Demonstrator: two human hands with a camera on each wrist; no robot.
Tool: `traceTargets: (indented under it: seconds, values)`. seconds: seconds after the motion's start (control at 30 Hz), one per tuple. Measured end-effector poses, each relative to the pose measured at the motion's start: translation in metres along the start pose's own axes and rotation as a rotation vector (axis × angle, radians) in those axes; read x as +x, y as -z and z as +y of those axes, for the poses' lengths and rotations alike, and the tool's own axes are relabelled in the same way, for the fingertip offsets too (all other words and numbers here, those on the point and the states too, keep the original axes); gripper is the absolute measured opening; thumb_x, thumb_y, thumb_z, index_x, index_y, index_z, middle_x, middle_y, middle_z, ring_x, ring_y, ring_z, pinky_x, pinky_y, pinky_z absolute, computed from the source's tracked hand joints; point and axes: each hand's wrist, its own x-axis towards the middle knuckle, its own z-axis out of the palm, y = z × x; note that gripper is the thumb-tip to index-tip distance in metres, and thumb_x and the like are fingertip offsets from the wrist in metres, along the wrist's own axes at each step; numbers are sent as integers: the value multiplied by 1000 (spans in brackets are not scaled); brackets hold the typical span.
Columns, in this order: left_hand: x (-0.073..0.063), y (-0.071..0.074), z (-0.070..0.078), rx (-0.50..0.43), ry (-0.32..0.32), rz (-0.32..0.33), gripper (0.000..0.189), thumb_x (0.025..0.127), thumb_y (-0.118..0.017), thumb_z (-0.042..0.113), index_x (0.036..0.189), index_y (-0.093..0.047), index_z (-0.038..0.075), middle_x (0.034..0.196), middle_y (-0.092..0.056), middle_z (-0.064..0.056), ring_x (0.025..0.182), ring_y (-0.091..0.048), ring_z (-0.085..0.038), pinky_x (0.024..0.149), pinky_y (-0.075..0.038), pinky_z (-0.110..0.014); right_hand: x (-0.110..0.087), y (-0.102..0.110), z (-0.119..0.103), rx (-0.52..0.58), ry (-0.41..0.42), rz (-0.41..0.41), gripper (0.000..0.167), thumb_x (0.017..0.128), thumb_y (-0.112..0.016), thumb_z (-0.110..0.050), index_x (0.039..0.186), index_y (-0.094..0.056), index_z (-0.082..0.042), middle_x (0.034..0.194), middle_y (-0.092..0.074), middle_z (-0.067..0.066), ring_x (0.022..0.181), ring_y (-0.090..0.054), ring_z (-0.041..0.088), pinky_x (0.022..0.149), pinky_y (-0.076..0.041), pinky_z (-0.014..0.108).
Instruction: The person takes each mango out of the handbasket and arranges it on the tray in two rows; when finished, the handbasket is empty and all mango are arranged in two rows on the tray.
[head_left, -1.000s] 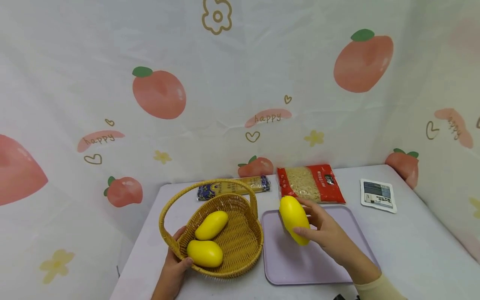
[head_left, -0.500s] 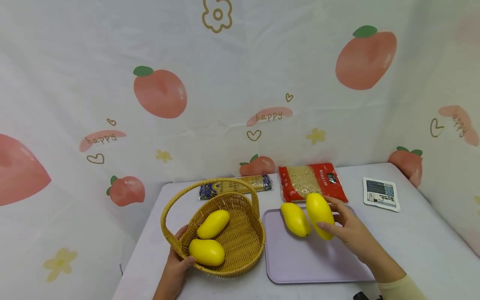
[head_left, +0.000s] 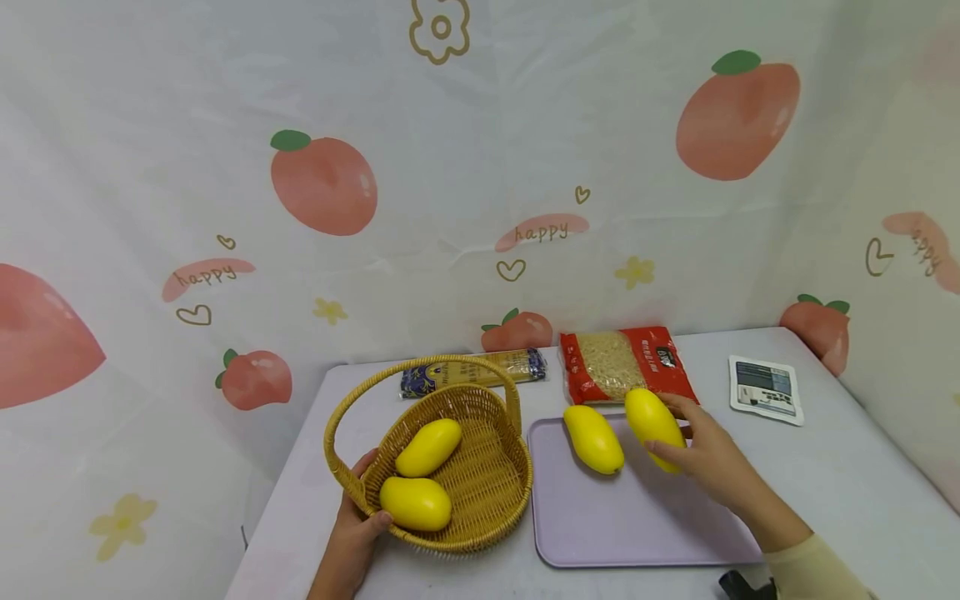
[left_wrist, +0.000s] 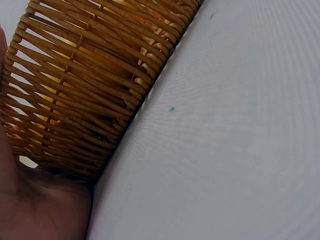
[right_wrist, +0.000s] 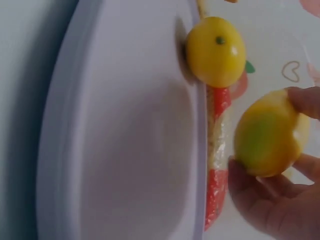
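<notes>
- My right grip (head_left: 701,457) pinches the held mango (head_left: 652,429) between thumb and fingers, near the middle right of the frame. Gripping its sides seems wise: that skin looks smooth and rounded, so opposed contact should stop it rolling away.
- I have this fruit over the far part of the tray (head_left: 600,529), seemingly lifted; the head view alone would not settle that, but the right wrist view shows it apart from the surface.
- The tray mango (head_left: 594,440) lies to its left with a small gap, resting toward the tray's upper left corner. I judge that spacing useful, so that neither knocks the other.
- My left grip (head_left: 354,527) is closed round the left wall of the basket (head_left: 486,479), thumb over the rim, probably to steady such a light-looking thing on the worktop (head_left: 465,579).
- The upper mango (head_left: 429,448) and lower mango (head_left: 416,504) lie against the basket's left side, where my hold likely balances their weight.
- The noodle pack (head_left: 517,367), red bag (head_left: 663,362) and white packet (head_left: 765,390) lie behind, leaving me room in front.
</notes>
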Motion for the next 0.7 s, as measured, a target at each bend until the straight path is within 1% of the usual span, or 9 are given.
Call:
traceTargets:
  seconds: [0.13, 0.23, 0.33, 0.43, 0.7]
  values:
    - [0, 0, 0, 10, -1, 7, 86, 102, -82, 28, 171, -30, 23, 172, -28, -12, 146, -45, -12, 113, -41, -21, 8, -4, 8, -126, 31, 3, 77, 93, -88, -18, 151, -47, 11, 139, -57, 33, 110, -59, 42, 90, -57, 55]
    - [0, 0, 0, 11, -5, 7, 86, 102, -82, 28, 171, -30, 22, 172, -28, -13, 146, -46, -12, 113, -41, -22, 12, -6, 11, -201, 27, 1, 77, 91, -90, -18, 148, -49, 14, 137, -59, 33, 112, -57, 43, 95, -52, 63]
    - [0, 0, -1, 7, -9, 5, 87, 101, -82, 28, 171, -31, 22, 171, -29, -13, 146, -46, -13, 113, -42, -22, 16, -8, 14, -238, 20, -5, 77, 91, -90, -19, 148, -50, 14, 136, -60, 33, 112, -57, 44, 94, -51, 64]
    - [0, 1, -1, -1, -14, 2, 88, 101, -83, 29, 171, -31, 22, 171, -29, -14, 146, -47, -15, 113, -43, -23, 18, -10, 16, -268, 17, -4, 77, 90, -90, -21, 147, -52, 13, 135, -60, 33, 110, -57, 44, 92, -51, 63]
    - [1, 1, -2, -4, -13, 2, 87, 101, -83, 28, 171, -31, 22, 171, -30, -14, 145, -47, -15, 113, -43, -24, 21, -14, 17, -284, -19, 4, 82, 90, -92, -24, 148, -49, 14, 137, -58, 35, 111, -56, 45, 95, -51, 65]
